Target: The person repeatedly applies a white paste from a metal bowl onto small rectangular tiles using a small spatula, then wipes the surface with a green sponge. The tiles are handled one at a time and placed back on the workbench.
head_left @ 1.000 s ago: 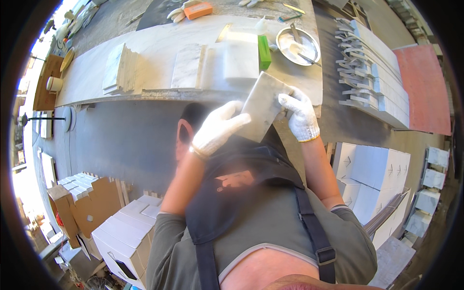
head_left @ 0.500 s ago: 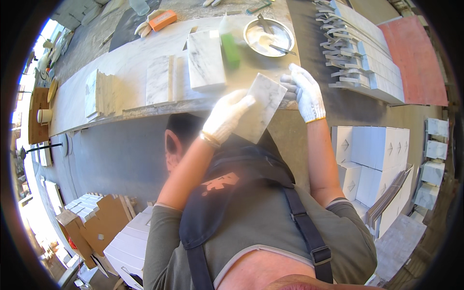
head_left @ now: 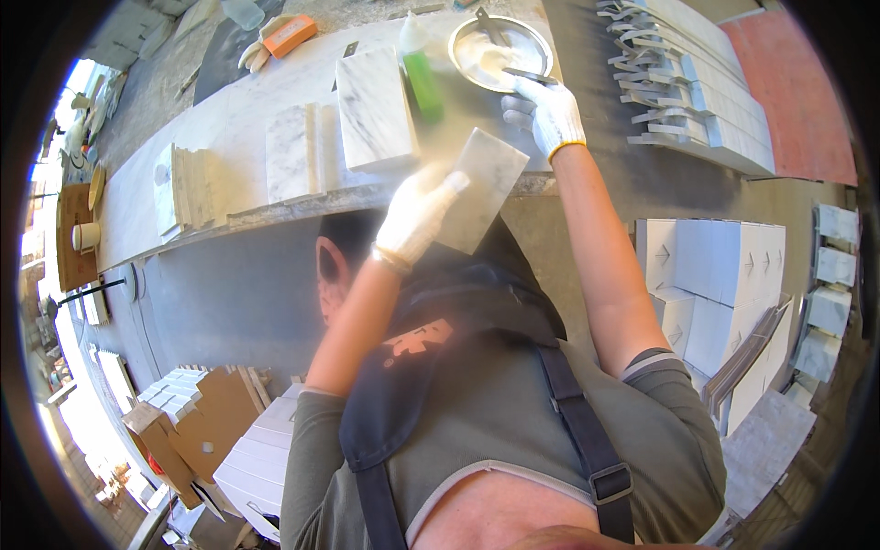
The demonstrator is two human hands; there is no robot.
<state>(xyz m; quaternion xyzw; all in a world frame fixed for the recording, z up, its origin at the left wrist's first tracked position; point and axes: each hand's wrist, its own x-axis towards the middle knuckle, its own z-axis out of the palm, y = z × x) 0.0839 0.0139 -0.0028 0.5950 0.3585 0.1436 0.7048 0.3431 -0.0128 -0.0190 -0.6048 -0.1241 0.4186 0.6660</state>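
My left hand [head_left: 419, 213], in a white knit glove, grips a flat grey-veined white marble tile [head_left: 488, 188]. It holds the tile tilted in front of the table edge, thumb on the face. My gloved right hand [head_left: 553, 115] is at the near rim of a round metal bowl [head_left: 548, 55] of white paste. Its fingers are apart, some with grey-stained tips, and the uppermost touch or nearly touch the dark handle of a spatula [head_left: 532, 75] lying across the rim. A second spatula [head_left: 490, 26] leans in the bowl's far side.
Left of the bowl stand a bottle of green liquid [head_left: 422, 84] and a thick marble block [head_left: 376, 110]. More tiles [head_left: 291, 154] stand along the table [head_left: 243, 119], with an orange box [head_left: 290, 35] behind. White cartons [head_left: 715, 266] and tile rows [head_left: 710, 101] are at right.
My right hand has moved away from beside the tile, up to the spatula handle at the bowl. My left hand still holds the tile, now slightly further left. The view has shifted a little.
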